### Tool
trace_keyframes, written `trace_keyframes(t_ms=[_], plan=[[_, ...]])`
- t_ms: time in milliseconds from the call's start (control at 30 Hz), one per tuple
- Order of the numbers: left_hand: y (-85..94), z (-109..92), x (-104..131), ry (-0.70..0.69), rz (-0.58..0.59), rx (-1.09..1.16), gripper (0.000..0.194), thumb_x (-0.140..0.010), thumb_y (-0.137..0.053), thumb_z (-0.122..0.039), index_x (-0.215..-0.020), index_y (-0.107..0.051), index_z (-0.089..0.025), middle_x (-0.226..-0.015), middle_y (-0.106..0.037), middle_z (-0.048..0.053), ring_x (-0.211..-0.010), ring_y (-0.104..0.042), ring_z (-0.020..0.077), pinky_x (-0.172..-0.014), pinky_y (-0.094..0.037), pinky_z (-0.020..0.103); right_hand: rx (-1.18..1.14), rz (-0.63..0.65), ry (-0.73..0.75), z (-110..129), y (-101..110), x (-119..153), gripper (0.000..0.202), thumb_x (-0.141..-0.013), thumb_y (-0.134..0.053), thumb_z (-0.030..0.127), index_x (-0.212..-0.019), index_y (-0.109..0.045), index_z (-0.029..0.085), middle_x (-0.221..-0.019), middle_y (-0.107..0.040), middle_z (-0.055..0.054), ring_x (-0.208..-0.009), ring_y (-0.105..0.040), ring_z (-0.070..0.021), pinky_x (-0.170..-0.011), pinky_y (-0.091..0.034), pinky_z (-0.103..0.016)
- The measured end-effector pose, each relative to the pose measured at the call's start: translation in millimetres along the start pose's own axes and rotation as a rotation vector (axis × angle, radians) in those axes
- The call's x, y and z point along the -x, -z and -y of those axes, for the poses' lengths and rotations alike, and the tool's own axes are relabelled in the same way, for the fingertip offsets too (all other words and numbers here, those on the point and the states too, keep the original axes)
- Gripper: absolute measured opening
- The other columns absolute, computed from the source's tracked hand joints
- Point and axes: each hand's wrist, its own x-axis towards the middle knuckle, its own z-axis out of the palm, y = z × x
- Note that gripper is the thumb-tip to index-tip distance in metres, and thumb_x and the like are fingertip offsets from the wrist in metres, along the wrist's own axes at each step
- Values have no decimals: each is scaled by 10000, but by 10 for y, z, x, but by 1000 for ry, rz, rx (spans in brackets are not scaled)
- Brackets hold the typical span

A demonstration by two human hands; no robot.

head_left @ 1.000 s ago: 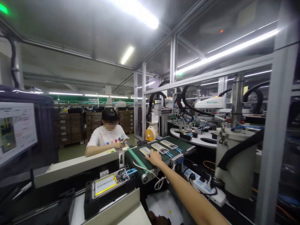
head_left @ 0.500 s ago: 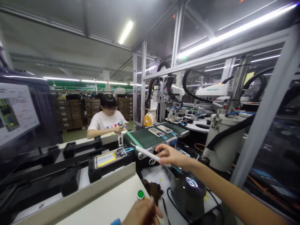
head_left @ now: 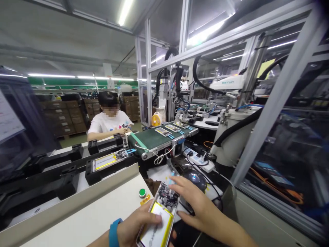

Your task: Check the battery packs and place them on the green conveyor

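My left hand (head_left: 140, 221), with a blue wristband, is closed around the lower part of an open-backed device (head_left: 159, 216), its thumb on the white, yellow-edged battery. A circuit board fills the device's upper end, tilted toward the right. My right hand (head_left: 196, 202) is at that end, its fingers over a light blue strip and its thumb apart beside the edge. Whether the fingertips touch the strip I cannot tell. A similar device (head_left: 109, 160) with blue strips lies in a black fixture (head_left: 89, 175) to the left.
A green conveyor belt (head_left: 138, 135) carries several similar devices. A green button (head_left: 142, 192) is on the white ledge (head_left: 102, 206). A power strip (head_left: 200, 159) with cables lies right of the belt. A co-worker (head_left: 110, 120) sits behind the fixtures. Framed machinery stands at the right.
The device has come down and toward me from near the belt's end. My right hand held it before; now my left hand grips it. The view has shifted.
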Motion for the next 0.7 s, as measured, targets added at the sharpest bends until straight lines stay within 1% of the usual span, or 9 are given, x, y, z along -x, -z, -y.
trace_keyframes(t_ms=[33,100,133,200,300,367,433,567,700], plan=[[12,45,-20,-23,-39,-23,445,-776,-614,-216,-1188,-461,-141,-892,-731,170,-724,-722,273,-648,-547,346,62,-126,-41,-17,-94,62,612,-791,-583,106,-1361,-421,259,-1408,-478,-104,-1311,-440,-260,-1085,-399,-443],[35,123,-54,-70,-103,-71,523,-768,-682,-292,-1205,-420,-175,-839,-724,119,-680,-715,261,-640,-550,361,88,-373,-163,-12,-288,164,439,-844,-563,136,-1264,-500,248,-1265,-578,-104,-1196,-541,-231,-1003,-479,-389],[45,156,-66,-93,-129,-96,566,-756,-714,-333,-1212,-412,-187,-846,-718,104,-684,-713,258,-650,-551,366,56,-461,-222,11,-378,196,344,-858,-567,160,-1190,-541,245,-1171,-620,-89,-1115,-588,-208,-950,-511,-344],[58,202,-76,-138,-186,-157,587,-746,-737,-409,-1204,-434,-201,-918,-705,96,-714,-711,259,-685,-554,385,-32,-561,-292,95,-527,213,185,-867,-583,193,-1043,-585,248,-1013,-653,-48,-971,-635,-169,-852,-542,-270],[63,210,-67,-232,-285,-361,501,-766,-709,-446,-1153,-525,-187,-1084,-674,121,-902,-683,300,-819,-534,426,-94,-590,-276,257,-667,123,106,-864,-598,200,-961,-601,245,-924,-656,-25,-887,-645,-149,-788,-548,-239],[61,186,-53,-312,-335,-584,455,-785,-676,-447,-1133,-572,-173,-1167,-649,133,-1083,-604,337,-960,-460,453,-76,-596,-238,352,-725,29,96,-860,-604,199,-949,-609,235,-900,-661,-27,-871,-646,-156,-774,-552,-251],[53,161,-39,-363,-369,-785,415,-806,-632,-432,-1114,-598,-156,-1216,-629,148,-1179,-533,350,-1036,-390,457,-25,-603,-212,424,-777,-55,77,-861,-605,214,-938,-615,219,-881,-667,-37,-844,-648,-166,-750,-558,-270],[14,152,-15,-354,-435,-961,358,-830,-555,-335,-1114,-592,-121,-1204,-631,174,-1150,-552,331,-1025,-402,433,135,-653,-186,511,-871,-137,95,-885,-568,203,-951,-631,179,-854,-681,-65,-768,-651,-177,-688,-558,-305],[-29,167,2,-340,-497,-1042,340,-833,-517,-312,-1093,-594,-108,-1120,-669,160,-1055,-601,301,-1009,-421,410,232,-665,-149,542,-886,-142,119,-886,-535,136,-946,-633,166,-848,-697,-68,-756,-656,-182,-710,-548,-331]])
